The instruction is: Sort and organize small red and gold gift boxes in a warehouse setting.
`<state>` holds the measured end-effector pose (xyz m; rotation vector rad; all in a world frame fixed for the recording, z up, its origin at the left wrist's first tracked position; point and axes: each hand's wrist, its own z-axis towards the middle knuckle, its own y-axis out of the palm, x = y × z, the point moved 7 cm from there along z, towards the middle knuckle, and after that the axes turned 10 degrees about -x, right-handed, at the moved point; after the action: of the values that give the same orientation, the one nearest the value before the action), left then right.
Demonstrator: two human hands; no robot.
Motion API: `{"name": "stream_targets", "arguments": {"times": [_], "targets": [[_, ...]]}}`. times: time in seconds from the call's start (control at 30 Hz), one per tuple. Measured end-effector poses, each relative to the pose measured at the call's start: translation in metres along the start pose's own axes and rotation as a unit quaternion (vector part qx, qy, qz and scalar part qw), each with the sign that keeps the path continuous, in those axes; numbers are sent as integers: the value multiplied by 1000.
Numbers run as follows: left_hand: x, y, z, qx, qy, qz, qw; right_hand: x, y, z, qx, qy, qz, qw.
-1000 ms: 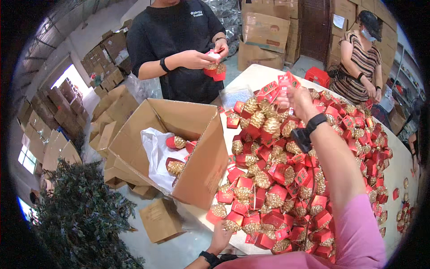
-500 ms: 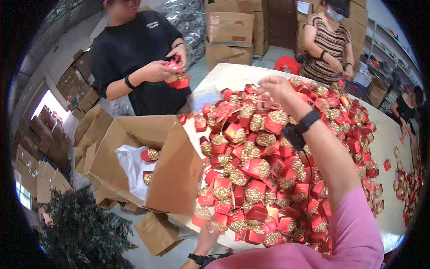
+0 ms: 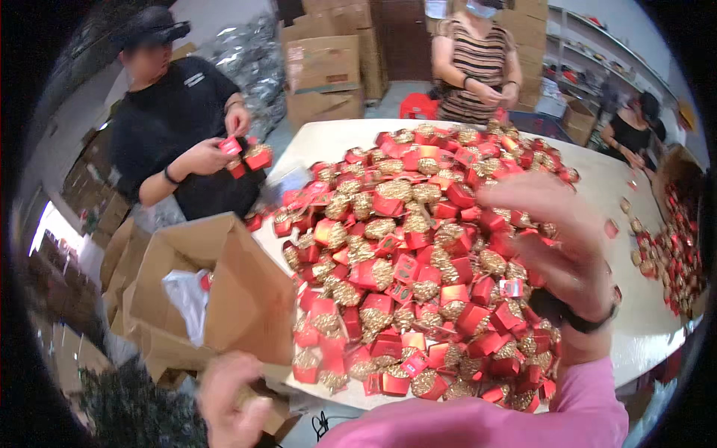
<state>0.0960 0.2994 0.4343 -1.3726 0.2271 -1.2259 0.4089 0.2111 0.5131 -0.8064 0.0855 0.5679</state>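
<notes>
Hovering with right hand (image 3: pixel 571 239) half-open, seemingly empty, over glossy red-and-gold boxy ornaments (image 3: pixel 426 290) heaped to cream surface's (image 3: pixel 635 340) near edge | cupping left hand (image 3: pixel 222 399) off near-left corner, contents unclear | ideally lift singly

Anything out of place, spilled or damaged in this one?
One small thing: a red piece lies alone on the pale tabletop, between the big heap of red-and-gold ornaments and the smaller group at far right. It looks like a stray. No clear damage or spill shows, though small details are hard to tell.
</notes>
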Motion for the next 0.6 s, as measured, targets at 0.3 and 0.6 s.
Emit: {"name": "stream_targets", "arguments": {"times": [0.3, 0.6], "targets": [[106, -136, -43, 381, 115, 196, 896, -92, -10, -2, -199, 75, 247, 945], [109, -186, -38, 336, 141, 292, 884, -93, 22, 19, -82, 2, 283, 956]]}}
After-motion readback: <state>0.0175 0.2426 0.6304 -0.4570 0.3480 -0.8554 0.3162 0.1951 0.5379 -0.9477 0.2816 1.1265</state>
